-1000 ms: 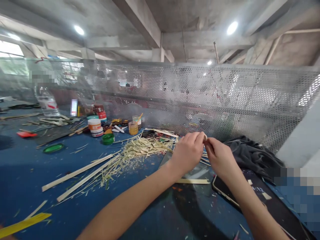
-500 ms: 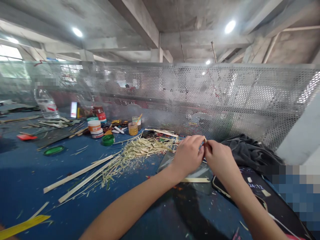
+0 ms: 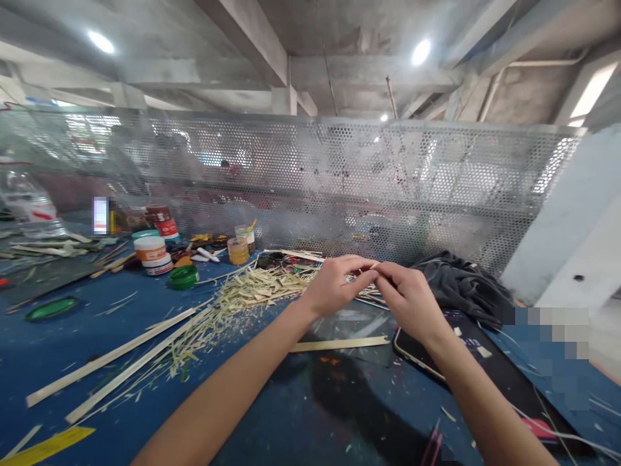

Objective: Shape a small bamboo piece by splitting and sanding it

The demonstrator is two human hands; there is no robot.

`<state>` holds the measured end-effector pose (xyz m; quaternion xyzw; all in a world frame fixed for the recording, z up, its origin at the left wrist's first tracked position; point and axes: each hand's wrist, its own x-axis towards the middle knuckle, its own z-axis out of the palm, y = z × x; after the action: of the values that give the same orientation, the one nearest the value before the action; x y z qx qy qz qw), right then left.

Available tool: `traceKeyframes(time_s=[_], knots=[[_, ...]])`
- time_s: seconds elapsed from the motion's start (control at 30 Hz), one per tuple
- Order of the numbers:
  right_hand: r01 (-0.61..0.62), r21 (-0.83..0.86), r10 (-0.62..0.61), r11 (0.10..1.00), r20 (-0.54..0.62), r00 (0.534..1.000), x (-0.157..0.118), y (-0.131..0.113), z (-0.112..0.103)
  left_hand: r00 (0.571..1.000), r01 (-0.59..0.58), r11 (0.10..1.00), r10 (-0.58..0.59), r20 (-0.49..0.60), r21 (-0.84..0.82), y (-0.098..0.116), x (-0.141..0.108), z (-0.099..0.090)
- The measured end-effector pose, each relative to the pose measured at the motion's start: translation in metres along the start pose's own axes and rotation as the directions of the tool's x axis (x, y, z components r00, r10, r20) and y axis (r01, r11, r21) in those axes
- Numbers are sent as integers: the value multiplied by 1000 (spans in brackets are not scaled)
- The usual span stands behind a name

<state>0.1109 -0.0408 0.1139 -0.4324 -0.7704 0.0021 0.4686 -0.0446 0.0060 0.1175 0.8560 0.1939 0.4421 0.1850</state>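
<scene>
My left hand (image 3: 337, 281) and my right hand (image 3: 410, 294) meet at the fingertips above a dark board (image 3: 354, 323). Both are pinched, and a small pale piece (image 3: 373, 266) shows between the fingertips; most of it is hidden, so I cannot make out what it is. Below them a flat pale strip (image 3: 342, 344) lies across the board. A heap of pale shavings (image 3: 264, 285) is left of my left hand. Under my right forearm lies a dark phone (image 3: 422, 356).
Long strips (image 3: 111, 356) and a yellow strip (image 3: 58, 446) lie on the blue table at left. Behind them stand paint jars (image 3: 151, 249), a green pot (image 3: 183, 277) and a bottle (image 3: 32, 204). Dark cloth (image 3: 466, 285) is at right, before a perforated metal screen (image 3: 310, 175).
The view has turned to the right, so things on the table appear further left. My hands stay together; their fingers now look flatter and more stretched across the meeting point.
</scene>
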Motion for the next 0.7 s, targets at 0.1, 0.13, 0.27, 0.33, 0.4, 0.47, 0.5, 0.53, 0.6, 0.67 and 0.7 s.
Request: traceKeyframes(time_s=[0.1, 0.13, 0.27, 0.33, 0.4, 0.47, 0.5, 0.53, 0.6, 0.67, 0.7], knots=[[67, 49, -67, 997, 12, 998, -1, -1, -2, 999, -31, 999, 32, 33, -35, -2, 1, -6], [86, 65, -87, 994, 16, 996, -2, -1, -2, 998, -40, 998, 41, 44, -43, -1, 1, -7], [125, 115, -127, 986, 13, 992, -4, -3, -3, 996, -74, 997, 76, 55, -36, 2, 2, -9], [114, 124, -116, 986, 3, 993, -4, -3, -2, 996, -83, 997, 83, 33, -9, 3, 1, -8], [89, 126, -88, 988, -9, 996, -4, -3, 0, 996, -85, 996, 85, -1, 18, 4, 1, -5], [59, 125, -55, 990, -29, 998, -4, -3, 2, 996, -82, 996, 82, -26, 34, 4, 1, -2], [45, 125, -40, 991, -42, 998, -4, -3, 4, 996, -77, 996, 79, -32, 35, 4, 0, -1], [35, 127, -28, 991, -55, 998, -5, -3, 5, 997, -70, 997, 71, -37, 32, 4, 0, 0], [25, 136, -16, 990, -70, 997, -6, -4, 6, 998, -42, 999, 43, -47, 16, 3, 0, 3], [25, 151, -15, 988, -70, 997, -6, -7, 7, 998, 5, 1000, -6, -69, -16, 2, 1, 5], [25, 161, -14, 987, -68, 998, -6, -8, 8, 996, 31, 999, -34, -78, -39, 0, 2, 6]])
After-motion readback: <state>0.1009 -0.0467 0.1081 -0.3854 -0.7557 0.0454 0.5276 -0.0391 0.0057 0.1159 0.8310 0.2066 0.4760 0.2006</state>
